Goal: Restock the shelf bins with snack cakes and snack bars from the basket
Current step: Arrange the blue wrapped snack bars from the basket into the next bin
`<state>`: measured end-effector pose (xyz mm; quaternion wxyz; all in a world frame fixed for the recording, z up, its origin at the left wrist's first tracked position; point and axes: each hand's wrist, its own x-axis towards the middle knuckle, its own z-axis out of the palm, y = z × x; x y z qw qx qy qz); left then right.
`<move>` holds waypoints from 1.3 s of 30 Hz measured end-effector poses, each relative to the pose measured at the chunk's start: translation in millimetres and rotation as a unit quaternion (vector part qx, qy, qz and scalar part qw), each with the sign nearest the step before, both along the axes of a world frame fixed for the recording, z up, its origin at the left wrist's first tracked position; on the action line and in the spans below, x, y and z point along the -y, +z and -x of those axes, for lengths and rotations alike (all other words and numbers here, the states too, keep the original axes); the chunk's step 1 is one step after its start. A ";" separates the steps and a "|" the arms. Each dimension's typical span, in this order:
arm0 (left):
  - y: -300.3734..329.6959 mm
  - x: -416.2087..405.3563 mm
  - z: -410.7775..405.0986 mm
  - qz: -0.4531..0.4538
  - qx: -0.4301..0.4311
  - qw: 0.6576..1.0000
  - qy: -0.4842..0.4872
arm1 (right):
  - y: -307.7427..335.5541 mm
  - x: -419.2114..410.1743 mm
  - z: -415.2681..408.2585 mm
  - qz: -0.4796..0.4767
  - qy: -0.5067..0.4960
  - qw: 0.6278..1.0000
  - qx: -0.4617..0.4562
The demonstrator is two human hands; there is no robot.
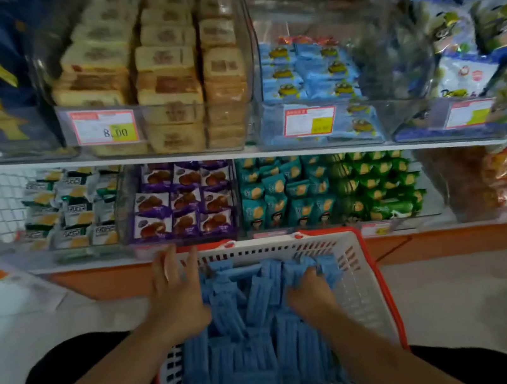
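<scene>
A white basket point(355, 278) with a red rim sits on my lap, filled with several blue-wrapped snack bars point(251, 335). My left hand point(178, 290) hovers over the basket's far left corner with fingers spread, holding nothing. My right hand point(311, 292) is down among the bars at the right, fingers curled into the pile; the frame is too blurred to show a firm hold. On the upper shelf a clear bin point(312, 89) holds matching light-blue packets, partly full.
The upper shelf also carries a bin of tan snack cakes point(160, 70) and blue bags point(470, 41). The lower shelf point(239, 154) has bins of white, purple point(181, 203), teal and green packets. An orange plinth runs below; pale floor lies on both sides.
</scene>
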<state>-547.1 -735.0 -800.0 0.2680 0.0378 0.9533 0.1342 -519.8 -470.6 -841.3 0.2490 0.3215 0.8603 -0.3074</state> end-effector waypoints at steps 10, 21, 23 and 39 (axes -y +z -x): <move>-6.5 -2.4 3.2 0.019 0.036 0.999 -0.005 | -27.3 9.6 17.1 -0.027 -0.084 0.996 0.012; 59.6 -14.0 -8.3 -0.074 -0.135 0.987 0.049 | 120.2 -50.7 -35.7 0.403 -0.067 0.886 -0.219; 107.1 -32.3 -13.4 -0.193 -0.085 0.974 0.081 | 154.9 -56.1 -41.7 0.436 -0.023 0.863 -0.255; 298.5 -107.2 -44.7 -0.527 0.064 0.841 0.106 | 319.0 -56.7 -59.4 0.534 0.026 0.778 -0.329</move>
